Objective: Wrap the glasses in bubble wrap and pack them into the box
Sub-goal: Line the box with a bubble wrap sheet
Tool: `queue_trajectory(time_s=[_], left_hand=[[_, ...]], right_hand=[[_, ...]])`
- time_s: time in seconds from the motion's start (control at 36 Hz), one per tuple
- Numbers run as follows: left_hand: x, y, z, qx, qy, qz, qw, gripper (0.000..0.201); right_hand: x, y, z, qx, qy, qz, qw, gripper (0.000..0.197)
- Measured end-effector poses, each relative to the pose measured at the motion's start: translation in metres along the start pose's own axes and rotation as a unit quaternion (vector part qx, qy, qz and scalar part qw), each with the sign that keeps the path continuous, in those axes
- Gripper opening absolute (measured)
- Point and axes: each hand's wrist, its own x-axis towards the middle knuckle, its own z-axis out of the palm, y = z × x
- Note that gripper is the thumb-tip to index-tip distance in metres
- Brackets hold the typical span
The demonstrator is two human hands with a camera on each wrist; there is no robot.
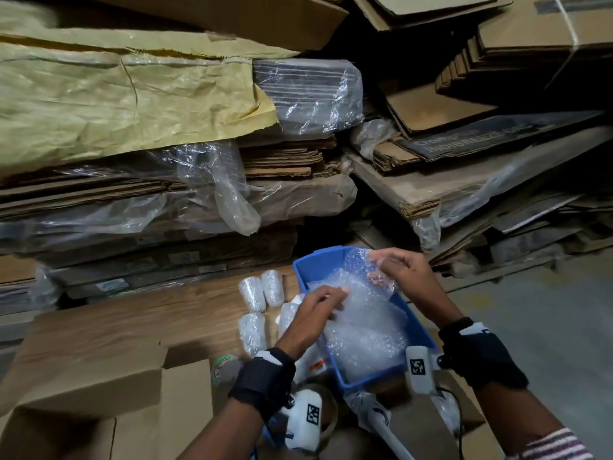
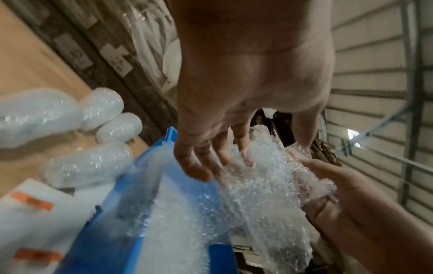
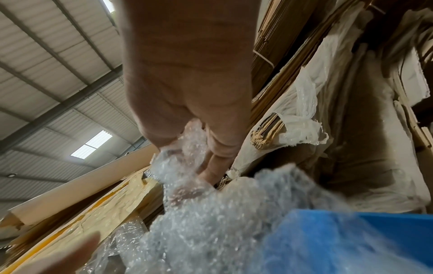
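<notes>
A sheet of bubble wrap (image 1: pixel 365 327) lies bunched in a blue plastic bin (image 1: pixel 326 257). My right hand (image 1: pixel 381 263) pinches the sheet's far edge and holds it up above the bin. In the right wrist view the wrap (image 3: pixel 187 148) is caught between the curled fingers. My left hand (image 1: pixel 335 297) rests its nearly straight fingers on the sheet's left side. In the left wrist view those fingertips (image 2: pixel 199 172) touch the wrap (image 2: pixel 257 176). Several wrapped glasses (image 1: pixel 252 295) lie on the cardboard left of the bin. An open cardboard box (image 1: pixel 99 393) stands at the near left.
Tall stacks of flattened cardboard (image 1: pixel 166 200) under plastic film rise right behind the bin. A tape roll (image 1: pixel 225 370) lies near my left wrist. White packets with orange labels (image 2: pixel 35 213) sit beside the bin (image 2: pixel 171 137). Bare concrete floor (image 1: pixel 547 310) lies to the right.
</notes>
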Motion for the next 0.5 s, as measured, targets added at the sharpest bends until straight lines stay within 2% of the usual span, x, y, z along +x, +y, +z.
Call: queue_trajectory(time_s=[0.06,0.14,0.25,0.31,0.44,0.5], left_hand=[[0.000,0.000,0.005,0.003,-0.027,-0.032,0.999,0.029],[0.003,-0.001,0.006,0.021,-0.008,-0.021,1.000,0.015],[0.001,0.002,-0.008,-0.019,-0.045,-0.064,0.997,0.008],[0.001,0.005,-0.021,-0.047,-0.020,-0.075,0.996,0.003],[0.010,0.023,-0.063,-0.056,0.032,-0.087,0.994,0.014],[0.014,0.037,-0.076,-0.042,0.047,-0.080,0.995,0.019]], right_hand=[[0.000,0.002,0.004,0.002,-0.001,-0.007,1.000,0.014],[0.000,0.003,0.005,-0.014,-0.003,-0.006,1.000,0.012],[0.010,0.014,-0.010,-0.098,0.058,-0.051,0.992,0.024],[0.015,0.021,-0.023,-0.126,0.080,-0.044,0.988,0.023],[0.017,0.020,-0.060,-0.138,0.135,-0.029,0.981,0.009],[0.017,0.016,-0.075,-0.141,0.164,-0.016,0.976,0.013]])
